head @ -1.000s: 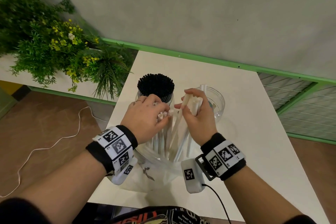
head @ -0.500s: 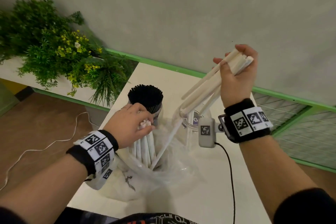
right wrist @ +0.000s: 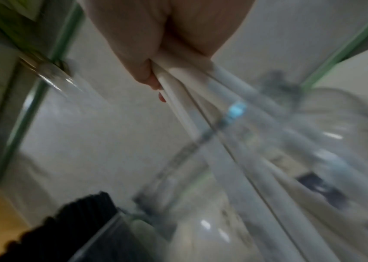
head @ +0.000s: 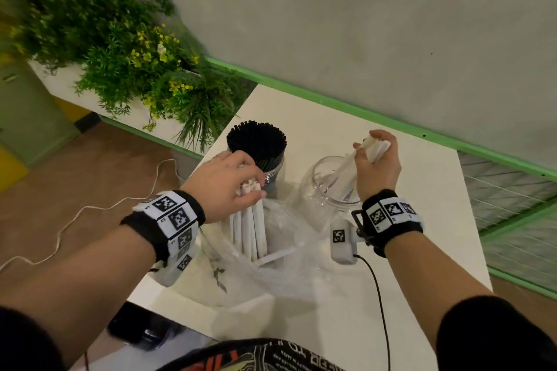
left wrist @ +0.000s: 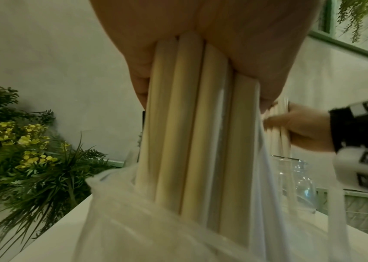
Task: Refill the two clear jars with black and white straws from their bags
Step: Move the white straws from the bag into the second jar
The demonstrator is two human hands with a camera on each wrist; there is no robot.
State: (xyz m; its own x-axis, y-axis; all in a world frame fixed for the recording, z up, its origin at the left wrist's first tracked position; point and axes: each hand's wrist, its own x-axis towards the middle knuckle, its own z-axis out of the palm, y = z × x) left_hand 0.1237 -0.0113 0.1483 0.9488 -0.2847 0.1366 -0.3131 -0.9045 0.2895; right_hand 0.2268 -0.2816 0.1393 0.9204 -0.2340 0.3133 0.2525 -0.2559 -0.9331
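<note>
Motion blur smears the clear jar (right wrist: 268, 159) in the right wrist view.

1. Counter (head: 422, 220): white top; I see it set against the wall.
2. Planter greenery (head: 120, 48): leafy, small yellow flowers, left of the counter.
3. Green trim (head: 391, 120): runs along the grey wall's base.
4. White cord (head: 75, 217): I see it trailing across the brown floor.
5. Mesh panel (head: 512, 199): green-framed, right of the counter.
</note>
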